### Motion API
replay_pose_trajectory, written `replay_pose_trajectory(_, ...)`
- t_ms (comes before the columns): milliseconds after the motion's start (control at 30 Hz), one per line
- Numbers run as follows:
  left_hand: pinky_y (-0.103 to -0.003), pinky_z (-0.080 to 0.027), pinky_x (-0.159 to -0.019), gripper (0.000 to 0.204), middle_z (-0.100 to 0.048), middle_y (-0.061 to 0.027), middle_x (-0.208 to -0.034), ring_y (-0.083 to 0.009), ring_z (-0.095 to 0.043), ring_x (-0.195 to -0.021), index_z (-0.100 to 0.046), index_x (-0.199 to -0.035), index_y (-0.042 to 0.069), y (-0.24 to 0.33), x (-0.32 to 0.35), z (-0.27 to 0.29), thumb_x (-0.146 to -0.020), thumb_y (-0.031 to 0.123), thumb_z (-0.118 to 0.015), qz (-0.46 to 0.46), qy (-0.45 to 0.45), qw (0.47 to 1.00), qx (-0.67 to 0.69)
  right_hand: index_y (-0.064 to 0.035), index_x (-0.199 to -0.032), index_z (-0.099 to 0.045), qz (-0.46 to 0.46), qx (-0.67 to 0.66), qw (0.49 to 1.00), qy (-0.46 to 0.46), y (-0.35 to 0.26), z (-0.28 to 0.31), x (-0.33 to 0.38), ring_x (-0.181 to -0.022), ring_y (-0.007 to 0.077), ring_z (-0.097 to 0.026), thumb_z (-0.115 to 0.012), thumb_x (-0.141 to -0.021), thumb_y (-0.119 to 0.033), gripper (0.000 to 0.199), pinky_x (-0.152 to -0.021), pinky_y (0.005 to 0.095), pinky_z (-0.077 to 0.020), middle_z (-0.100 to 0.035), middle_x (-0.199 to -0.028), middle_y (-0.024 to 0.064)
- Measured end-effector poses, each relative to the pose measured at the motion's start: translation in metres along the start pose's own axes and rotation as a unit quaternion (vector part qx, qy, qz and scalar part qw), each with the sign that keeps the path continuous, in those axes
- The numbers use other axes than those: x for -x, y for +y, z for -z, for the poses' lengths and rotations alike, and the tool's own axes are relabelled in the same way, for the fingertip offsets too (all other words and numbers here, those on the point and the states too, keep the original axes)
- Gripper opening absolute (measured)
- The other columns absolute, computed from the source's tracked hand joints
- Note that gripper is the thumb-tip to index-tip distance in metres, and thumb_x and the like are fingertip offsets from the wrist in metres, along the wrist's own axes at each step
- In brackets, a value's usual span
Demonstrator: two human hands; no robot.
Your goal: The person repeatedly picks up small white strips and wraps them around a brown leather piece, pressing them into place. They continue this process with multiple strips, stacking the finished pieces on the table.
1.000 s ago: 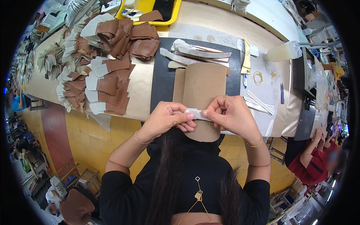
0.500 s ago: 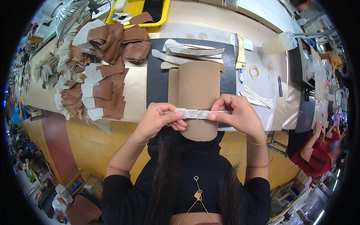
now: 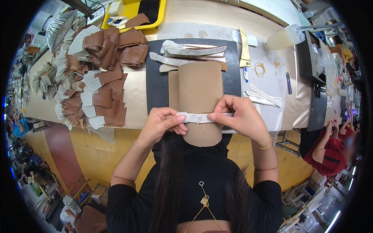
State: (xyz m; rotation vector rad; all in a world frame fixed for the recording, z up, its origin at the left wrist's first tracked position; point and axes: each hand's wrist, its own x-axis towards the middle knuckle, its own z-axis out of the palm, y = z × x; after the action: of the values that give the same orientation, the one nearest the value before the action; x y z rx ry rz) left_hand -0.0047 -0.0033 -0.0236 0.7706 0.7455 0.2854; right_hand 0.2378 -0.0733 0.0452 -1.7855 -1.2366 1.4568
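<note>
A light grey strip (image 3: 197, 117) lies across a curved tan form (image 3: 200, 87) at the table's near edge. My left hand (image 3: 165, 123) pinches the strip's left end, thumb on top and fingers beneath. Farther right, my right hand (image 3: 237, 115) grips the same strip between thumb and forefinger; its right tip shows past the thumb. Fine loose threads stick out along the strip. Beyond the form, a pile of grey-and-brown strips (image 3: 190, 52) rests on a black mat (image 3: 155, 85).
Brown leather pieces with white backing (image 3: 103, 93) are stacked at left, below a yellow tray (image 3: 161, 13). To the right are loose white strips (image 3: 264, 95), a blue pen (image 3: 246, 73), a plastic bottle (image 3: 285, 37) and dark tweezers (image 3: 288, 82). A person in red (image 3: 326, 155) sits far right.
The whole view has shifted slightly, so the table things appear a little farther left. Both hands keep their hold on the strip, with hardly any change in their grip.
</note>
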Motion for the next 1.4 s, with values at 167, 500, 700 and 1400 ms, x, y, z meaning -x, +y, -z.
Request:
replay_pose_trajectory(167, -0.023, -0.053, -0.062, 0.019, -0.065, -0.0089, -0.073, -0.0136, -0.064, -0.063, -0.066, -0.089, -0.004, -0.003, -0.003, 0.003, -0.091, 0.015, -0.065, -0.001, 0.013, 1.0, -0.009, -0.0034, -0.07, -0.057, 0.0, 0.059, 0.998, 0.033, 0.007, 0.0, 0.0, -0.055, 0.0026, -0.044, -0.08, -0.077, -0.02, 0.029, -0.049, 0.0209, -0.035, -0.053, -0.057, -0.0032)
replay_pose_trajectory(500, -0.023, -0.053, -0.068, 0.015, -0.05, -0.0059, -0.102, -0.0115, -0.056, -0.076, -0.068, -0.086, -0.003, -0.012, -0.008, 0.021, -0.086, 0.012, -0.069, -0.086, -0.014, 0.996, -0.017, -0.0035, -0.072, -0.059, -0.016, -0.137, 0.99, -0.003, 0.043, 0.018, 0.01, -0.063, 0.0032, -0.049, -0.08, -0.078, -0.021, 0.028, -0.057, 0.0194, -0.0407, -0.058, -0.068, -0.0027)
replay_pose_trajectory(700, -0.023, -0.054, -0.063, 0.02, -0.049, -0.0087, -0.102, -0.0149, -0.055, -0.086, -0.067, -0.082, -0.003, -0.018, -0.009, 0.028, -0.084, 0.016, -0.068, -0.061, -0.005, 0.997, -0.046, -0.004, -0.075, -0.059, -0.046, -0.237, 0.97, -0.031, 0.058, 0.019, 0.011, -0.061, 0.004, -0.052, -0.077, -0.081, -0.021, 0.026, -0.056, 0.0193, -0.0422, -0.06, -0.067, -0.0014)
replay_pose_trajectory(1400, -0.027, -0.056, -0.06, 0.013, -0.05, -0.0097, -0.104, -0.0187, -0.06, -0.079, -0.067, -0.085, -0.006, -0.024, -0.017, 0.027, -0.086, 0.007, -0.064, -0.042, -0.023, 0.999, 0.005, -0.0093, -0.08, -0.056, -0.087, -0.494, 0.864, -0.049, 0.119, -0.029, -0.002, -0.052, 0.0033, -0.053, -0.069, -0.089, -0.029, 0.025, -0.048, 0.0173, -0.0444, -0.057, -0.063, -0.0039)
